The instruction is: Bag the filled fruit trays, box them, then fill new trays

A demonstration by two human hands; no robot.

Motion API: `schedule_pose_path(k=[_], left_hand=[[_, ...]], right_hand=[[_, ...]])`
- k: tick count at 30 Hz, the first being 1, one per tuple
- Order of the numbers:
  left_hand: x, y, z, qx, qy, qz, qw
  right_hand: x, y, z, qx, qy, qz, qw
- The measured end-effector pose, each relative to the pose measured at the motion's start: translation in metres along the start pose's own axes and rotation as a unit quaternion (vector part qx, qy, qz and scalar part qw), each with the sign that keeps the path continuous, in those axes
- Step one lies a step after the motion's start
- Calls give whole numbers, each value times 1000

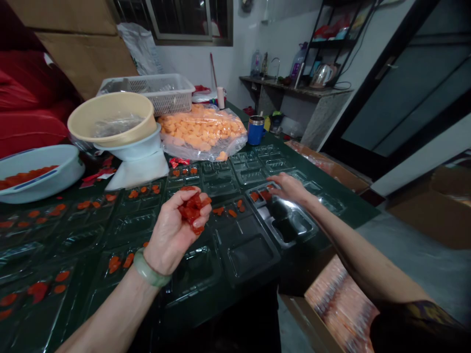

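**Left hand (172, 240) cupped and loaded, right hand (290, 189) spread and holding nothing visible**

Left hand: palm up, fingers half curled around a heap of translucent red jelly pieces (192, 212); pale green bangle (149, 268) on wrist. It hovers above clear moulded plastic blister trays (243, 250).

Right hand: palm down, fingers open, fingertips beside small orange-red pieces (259, 195) in a clear plastic tray (283, 220). Contact cannot be told.

The hands are well apart, with deep tray compartments between them. The trays cover a dark green worktop (353, 211); its right edge runs just beyond the right hand's tray. A brown cardboard carton (340, 304) sits below the near right corner.

Far side: clear plastic bag of orange pieces (201, 130), blue metal cup (255, 130). Far left corner: cream plastic bowl (112, 115) on a white bowl (132, 149). Left edge: white basin of red pieces (37, 171).
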State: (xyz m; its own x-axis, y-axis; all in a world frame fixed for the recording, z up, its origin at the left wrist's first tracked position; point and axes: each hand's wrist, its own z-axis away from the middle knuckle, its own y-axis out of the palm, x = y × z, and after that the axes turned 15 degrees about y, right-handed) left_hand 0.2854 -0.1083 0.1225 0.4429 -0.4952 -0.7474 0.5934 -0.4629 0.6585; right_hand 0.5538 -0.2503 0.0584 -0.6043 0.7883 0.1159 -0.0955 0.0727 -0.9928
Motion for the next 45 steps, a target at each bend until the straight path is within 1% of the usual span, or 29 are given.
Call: schedule_pose_path(k=[2,4,6,9,14,16,18,19,21,23,25,28,30,32,34,36,39,41,43,45], left_hand=[[1,1,-1,-1,0,-1,1000],[1,1,-1,-5,1,-2,1000],[1,1,-2,-11,-1,-3,1000],[-3,0,-1,-22,1,-9,1000],[-15,-9,-3,-50,17,-21,998],[-21,-15,-6,-59,20,-22,998],[-26,-20,-9,-66,22,-24,997],[-28,-23,-12,-69,23,-26,997],[-32,-27,-16,-82,27,-28,996],[-35,-30,-19,-87,30,-30,995],[-38,-33,-23,-93,33,-34,995],[-40,-38,-29,-112,33,-40,992],[-40,-43,-36,-118,31,-41,992],[-39,-47,-46,-116,30,-43,992],[-38,-50,-59,-117,33,-50,991],[-37,-52,-76,-112,43,-57,991],[-32,-52,-105,-86,52,-78,992],[-26,-50,-126,-66,43,-111,991],[-16,-45,-149,-50,29,-149,987],[-4,-39,-171,-31,15,-183,982]], right_hand=[[7,0,2,37,-75,22,996],[15,0,3,69,-103,49,991],[21,0,3,70,-97,72,990],[24,0,5,49,-87,87,991],[13,7,5,20,-79,102,991],[12,8,-2,10,-62,65,996],[21,5,-14,-4,-59,-20,998],[31,2,-22,-9,-71,-74,995],[58,-5,-37,-11,-107,-171,979],[93,-11,-54,-1,-125,-212,969],[129,-10,-71,11,-118,-204,972],[176,4,-99,19,-98,-177,979],[198,15,-118,24,-74,-160,984],[209,23,-131,31,-44,-140,989],[210,25,-137,22,-19,-122,992],[203,23,-136,-7,-3,-100,995],[189,20,-130,-47,3,-66,997],[182,21,-132,-57,-2,-61,997],[179,21,-141,-62,-2,-75,995],[179,18,-158,-67,9,-105,992]])
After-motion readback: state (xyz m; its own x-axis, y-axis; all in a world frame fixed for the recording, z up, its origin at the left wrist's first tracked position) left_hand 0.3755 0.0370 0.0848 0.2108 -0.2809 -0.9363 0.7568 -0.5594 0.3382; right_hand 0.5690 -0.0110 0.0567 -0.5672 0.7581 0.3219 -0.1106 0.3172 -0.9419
